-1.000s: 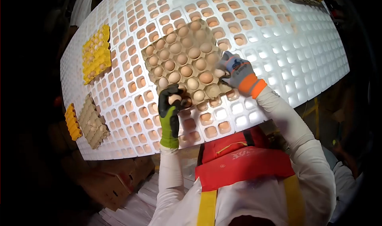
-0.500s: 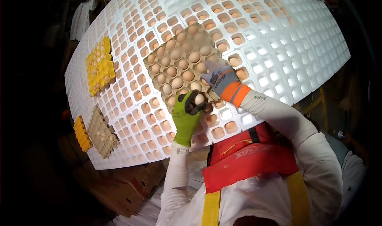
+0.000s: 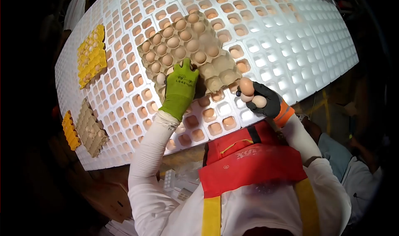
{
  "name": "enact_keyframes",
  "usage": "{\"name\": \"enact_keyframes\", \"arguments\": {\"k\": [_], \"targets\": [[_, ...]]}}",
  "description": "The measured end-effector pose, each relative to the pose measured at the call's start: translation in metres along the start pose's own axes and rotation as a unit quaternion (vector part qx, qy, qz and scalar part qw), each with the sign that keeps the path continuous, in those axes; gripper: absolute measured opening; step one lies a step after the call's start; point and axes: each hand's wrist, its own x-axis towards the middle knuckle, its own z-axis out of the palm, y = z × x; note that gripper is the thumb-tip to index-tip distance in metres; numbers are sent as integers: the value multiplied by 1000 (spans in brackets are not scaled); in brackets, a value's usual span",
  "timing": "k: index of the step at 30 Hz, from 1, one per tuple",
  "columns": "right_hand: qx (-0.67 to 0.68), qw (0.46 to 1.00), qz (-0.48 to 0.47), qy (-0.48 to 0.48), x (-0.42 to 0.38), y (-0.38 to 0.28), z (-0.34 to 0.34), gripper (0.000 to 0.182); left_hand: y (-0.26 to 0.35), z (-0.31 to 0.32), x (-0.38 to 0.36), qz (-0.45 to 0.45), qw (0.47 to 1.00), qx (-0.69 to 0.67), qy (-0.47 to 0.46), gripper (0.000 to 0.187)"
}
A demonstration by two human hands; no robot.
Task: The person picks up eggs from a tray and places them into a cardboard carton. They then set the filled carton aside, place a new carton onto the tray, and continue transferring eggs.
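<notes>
A grey-brown pulp egg tray [image 3: 227, 75] rests on the white moulded trays, with eggs in most of its cups and several bare cups at its right and near side. My left hand [image 3: 181, 86], in a green glove, reaches over the tray's near part with fingers curled down among the eggs. What those fingers hold is hidden under the hand. Right of the tray, my right hand [image 3: 268, 98], in a dark-palmed glove with an orange cuff, is palm up, its fingers around three brown eggs [image 3: 246, 86].
White moulded trays [image 3: 291, 66] cover the surface, with brown eggs in many pockets on the left and middle. At the left stand a yellow egg tray [image 3: 92, 61] with eggs, a pulp tray [image 3: 89, 126] and an orange tray [image 3: 70, 130]. Another person's leg [image 3: 334, 153] is at the right.
My right hand has moved from the tray toward the lower right and now shows three eggs in its palm. My left hand has moved up over the tray. More cups are bare.
</notes>
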Motion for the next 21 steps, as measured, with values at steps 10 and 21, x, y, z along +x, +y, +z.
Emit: {"name": "enact_keyframes", "arguments": {"k": [10,21], "targets": [[-618,709,-248,233,-29,53,-26,35,2,-2,-13,-126,989,-78,25,36],[-197,939,-192,204,-25,53,-21,25,112,29,-77,-117,985,-125,-6,39]]}}
